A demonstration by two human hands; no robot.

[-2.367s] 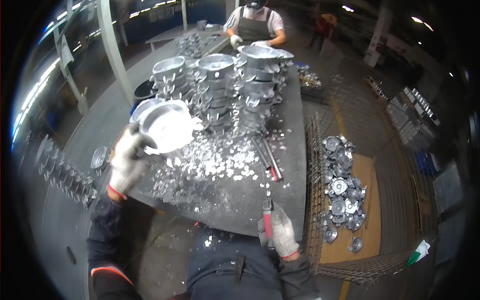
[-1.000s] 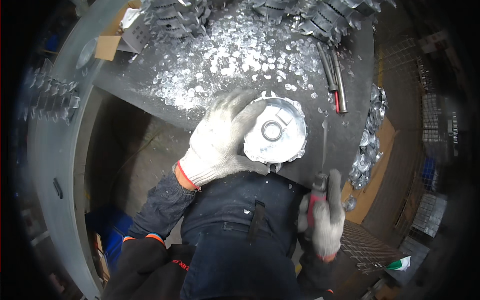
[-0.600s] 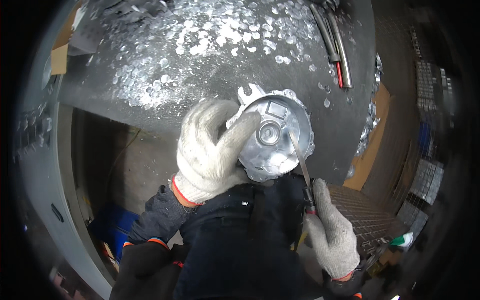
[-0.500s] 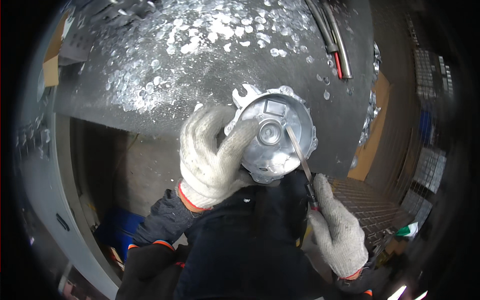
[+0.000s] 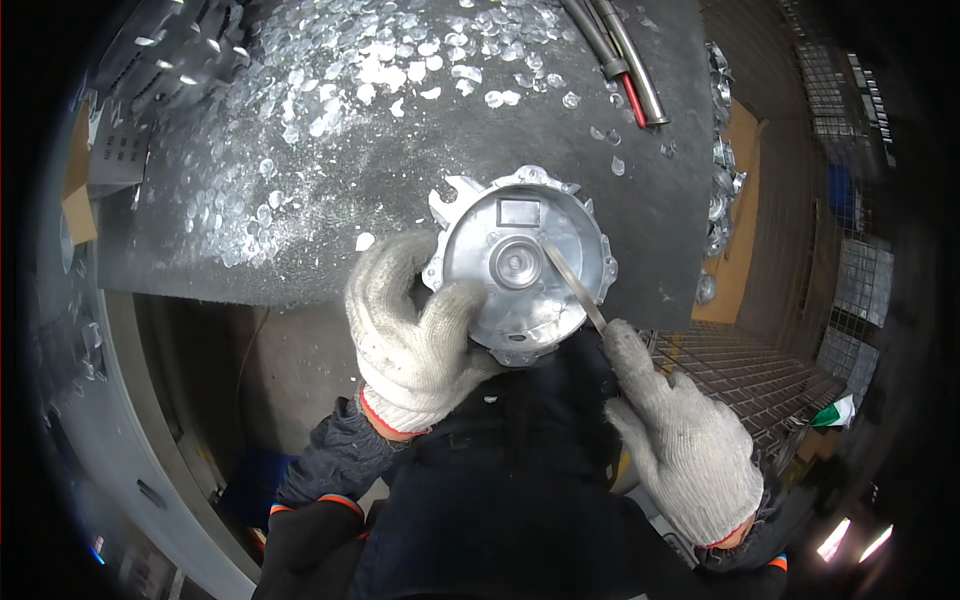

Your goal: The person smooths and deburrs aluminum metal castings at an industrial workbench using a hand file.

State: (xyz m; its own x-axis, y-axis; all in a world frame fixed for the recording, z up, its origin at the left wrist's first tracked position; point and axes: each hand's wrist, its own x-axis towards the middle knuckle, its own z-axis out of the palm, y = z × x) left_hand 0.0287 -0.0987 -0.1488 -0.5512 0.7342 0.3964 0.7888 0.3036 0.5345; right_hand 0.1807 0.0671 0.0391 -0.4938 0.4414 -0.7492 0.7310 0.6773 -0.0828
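Note:
A round silver metal casting (image 5: 478, 235), shaped like a shallow dish with lugs round its rim, is held at the near edge of the dark bench, its hollow side facing me. My left hand (image 5: 405, 335), in a white knitted glove, grips its left rim, with the thumb over the edge and the other fingers partly hidden. My right hand (image 5: 690, 450), gloved alike, is closed round a narrow flat-bladed hand tool (image 5: 574, 286). The blade reaches across the casting's right rim, its tip beside the central round boss. The glove hides the handle.
Many thin silver metal flakes (image 5: 330, 90) lie scattered over the dark bench top (image 5: 400, 165). At the back right lie metal bar-like tools (image 5: 625, 70), one with a red part. Cardboard (image 5: 735, 220) and more scrap stand beyond the right edge, near wire mesh cages (image 5: 740, 385).
My right hand has come up nearer the casting, covering the dark and red handle that showed before. The whole scene has shifted left in view; my left hand keeps its grip.

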